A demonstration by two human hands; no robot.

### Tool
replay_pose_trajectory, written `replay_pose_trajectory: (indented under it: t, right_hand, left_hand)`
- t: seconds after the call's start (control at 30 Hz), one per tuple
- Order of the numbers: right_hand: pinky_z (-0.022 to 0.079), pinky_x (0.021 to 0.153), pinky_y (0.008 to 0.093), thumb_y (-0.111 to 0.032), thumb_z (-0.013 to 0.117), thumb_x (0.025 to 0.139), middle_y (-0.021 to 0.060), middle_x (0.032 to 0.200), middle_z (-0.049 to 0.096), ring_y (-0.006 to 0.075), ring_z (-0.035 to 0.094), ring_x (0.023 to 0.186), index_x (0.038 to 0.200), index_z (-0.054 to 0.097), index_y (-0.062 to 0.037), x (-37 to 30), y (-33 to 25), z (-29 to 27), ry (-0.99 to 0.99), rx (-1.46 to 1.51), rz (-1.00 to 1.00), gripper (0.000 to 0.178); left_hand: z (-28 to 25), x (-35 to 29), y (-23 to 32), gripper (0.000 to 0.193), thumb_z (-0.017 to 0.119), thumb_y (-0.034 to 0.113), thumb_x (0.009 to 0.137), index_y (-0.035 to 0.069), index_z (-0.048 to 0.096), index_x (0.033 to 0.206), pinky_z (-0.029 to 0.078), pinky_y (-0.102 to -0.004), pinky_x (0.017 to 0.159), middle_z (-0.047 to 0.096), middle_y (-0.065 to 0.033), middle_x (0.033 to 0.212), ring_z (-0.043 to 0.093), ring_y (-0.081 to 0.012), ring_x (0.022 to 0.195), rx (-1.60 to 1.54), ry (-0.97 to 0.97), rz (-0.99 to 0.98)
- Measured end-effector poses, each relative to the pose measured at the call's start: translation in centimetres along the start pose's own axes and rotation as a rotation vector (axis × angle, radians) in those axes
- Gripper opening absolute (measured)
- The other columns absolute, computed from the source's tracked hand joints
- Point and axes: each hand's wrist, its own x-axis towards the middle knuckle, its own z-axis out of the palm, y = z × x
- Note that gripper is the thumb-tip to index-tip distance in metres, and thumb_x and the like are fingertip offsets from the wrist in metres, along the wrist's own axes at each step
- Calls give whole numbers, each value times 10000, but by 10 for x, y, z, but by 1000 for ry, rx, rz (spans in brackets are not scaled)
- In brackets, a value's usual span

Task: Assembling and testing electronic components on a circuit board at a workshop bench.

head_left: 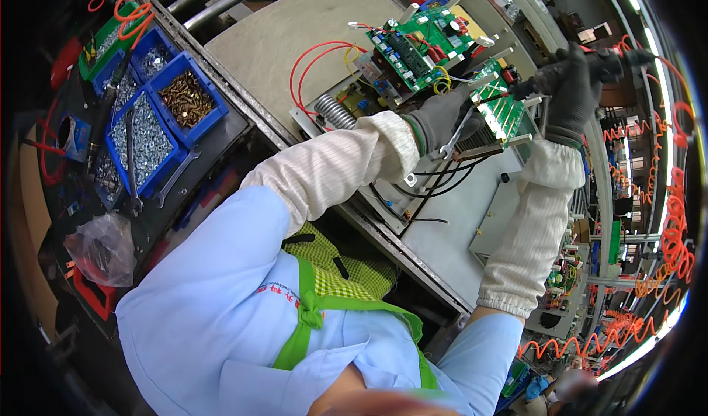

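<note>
My left hand (441, 118), in a grey glove with a cream sleeve cover, grips a small open-ended wrench (454, 137) beside a green circuit board (504, 106) mounted in a grey metal chassis (457, 209). My right hand (574, 91), also gloved, is closed around a black powered screwdriver (590, 68) held over the same board. A second green circuit board (419, 43) with red wires (317, 58) sits further back on the unit. Black cables (442, 184) run below the left hand.
Blue bins of screws and nuts (158, 117) stand at the left with wrenches lying on them. A plastic bag (103, 248) lies lower left. Orange coiled air hoses (667, 231) hang at right and top left. A beige mat (295, 32) covers the conveyor rails.
</note>
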Motion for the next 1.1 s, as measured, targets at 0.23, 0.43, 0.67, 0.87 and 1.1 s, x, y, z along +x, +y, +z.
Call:
replay_pose_trajectory:
  t: [0.23, 0.43, 0.67, 0.87, 1.1]
  right_hand:
    - [532, 773, 344, -200, 623, 881, 131, 923, 645, 223, 642, 847, 1088, 600, 18, 1, -27, -19, -250, 218, -59, 302]
    - [473, 923, 404, -287, 529, 946, 157, 1125, 605, 268, 593, 1037, 1204, 542, -5, 6, -24, -26, -522, 556, 29, 382]
    - [463, 944, 401, -272, 524, 957, 131, 1141, 610, 256, 586, 1065, 1166, 568, -46, 13, -22, -41, -559, 790, 217, 311]
    - [508, 798, 342, -222, 646, 890, 73, 968, 652, 181, 621, 914, 1056, 612, -58, 11, -25, -10, -374, 535, 93, 236]
    - [480, 493, 270, -201, 688, 835, 68, 679, 628, 140, 592, 539, 877, 642, -18, -22, -17, 17, -97, -12, -95, 193]
  left_hand:
    - [16, 0, 0, 359, 477, 429, 961, 95, 589, 1027, 481, -218, 445, 611, -60, 742, 588, -126, 592, -7, 221, -43]
    - [18, 5, 5, 273, 532, 393, 942, 131, 602, 973, 447, -191, 402, 585, -41, 720, 568, -103, 556, -169, 289, -126]
    - [27, -1, 8, 260, 495, 363, 961, 161, 617, 1070, 445, -166, 407, 571, -21, 727, 559, -79, 589, -100, 286, -120]
    - [26, -1, 7, 259, 484, 348, 962, 197, 625, 1119, 458, -166, 419, 576, -22, 755, 560, -82, 614, -100, 289, -96]
    - [28, -8, 7, 267, 460, 320, 971, 204, 599, 1167, 452, -166, 415, 578, -25, 751, 553, -77, 604, -85, 270, -79]
